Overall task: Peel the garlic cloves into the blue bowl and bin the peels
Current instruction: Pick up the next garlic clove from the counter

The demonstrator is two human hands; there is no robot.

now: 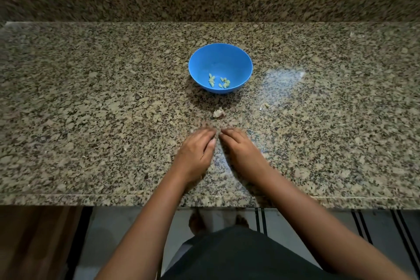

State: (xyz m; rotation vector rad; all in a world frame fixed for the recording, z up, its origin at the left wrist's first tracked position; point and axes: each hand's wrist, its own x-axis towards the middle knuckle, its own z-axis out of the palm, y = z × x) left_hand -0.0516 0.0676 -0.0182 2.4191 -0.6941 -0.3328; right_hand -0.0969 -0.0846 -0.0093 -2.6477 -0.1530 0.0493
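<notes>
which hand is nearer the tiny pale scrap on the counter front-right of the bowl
Right. The right hand sits near-left of the scrap; the left hand is farther left.

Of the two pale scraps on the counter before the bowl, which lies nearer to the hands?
The bigger scrap, just beyond the left hand and right hand; the smaller scrap lies farther off to the right.

Glossy speckled granite counter point(91, 98), smooth blue plastic bowl point(218, 61)
</notes>
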